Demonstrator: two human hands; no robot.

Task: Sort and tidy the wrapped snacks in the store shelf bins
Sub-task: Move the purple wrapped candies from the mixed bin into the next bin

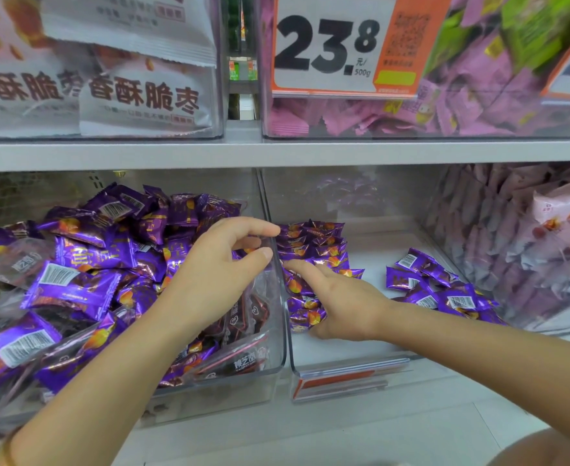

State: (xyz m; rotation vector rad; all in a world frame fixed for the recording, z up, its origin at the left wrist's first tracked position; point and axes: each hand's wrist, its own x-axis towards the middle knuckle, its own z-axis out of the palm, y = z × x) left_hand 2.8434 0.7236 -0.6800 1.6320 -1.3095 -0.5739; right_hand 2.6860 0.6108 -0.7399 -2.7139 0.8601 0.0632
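Down on the lower shelf point(277, 153), seen from the head camera, two clear bins stand side by side. Purple snacks point(85, 264) are heaped in the left bin point(278, 348). In the middle bin point(371, 243) a row point(314, 247) of them lies along the left wall, and a loose cluster point(435, 287) sits well to the right. The left hand point(216, 274) hangs at the wall between the bins, fingers loosely curved, thumb and forefinger apart, holding nothing I can make out. The right hand point(344, 297) lies palm down on the row, forefinger straight. Above, a price tag point(327, 45) reads 23.8.
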